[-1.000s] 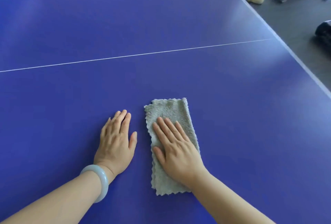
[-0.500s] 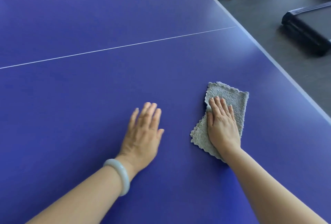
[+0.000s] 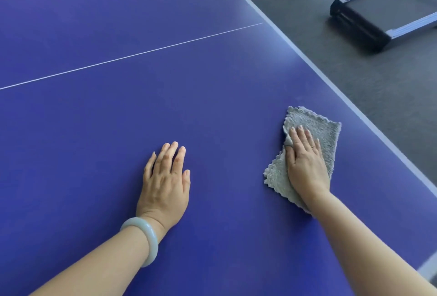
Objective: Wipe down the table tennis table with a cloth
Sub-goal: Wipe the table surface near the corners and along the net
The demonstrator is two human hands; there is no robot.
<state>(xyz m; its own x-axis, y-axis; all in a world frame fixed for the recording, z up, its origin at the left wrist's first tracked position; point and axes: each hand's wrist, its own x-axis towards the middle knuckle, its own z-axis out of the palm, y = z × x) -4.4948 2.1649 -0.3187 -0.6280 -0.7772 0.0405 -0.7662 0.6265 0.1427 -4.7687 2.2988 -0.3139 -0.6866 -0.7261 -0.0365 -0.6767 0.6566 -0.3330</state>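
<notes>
The blue counter (image 3: 118,118) fills most of the frame. A thin white line (image 3: 132,55) crosses it from middle left to upper right. Grey floor (image 3: 354,78) occupies the upper right and carries a dark low platform (image 3: 387,12).

The cloth (image 3: 324,130) is grey, fleecy, scallop-edged and folded. It lies flat at centre right, near the counter's pale border (image 3: 331,83) but apart from it.

The right grip (image 3: 306,161) presses on the cloth, fingers straight and together. The left grip (image 3: 165,182) lies flat on the counter at lower centre, fingers straight and slightly spread, well apart from the cloth. A pale bangle (image 3: 147,239) circles its wrist.

Blue surface extends left of and above the cloth.
</notes>
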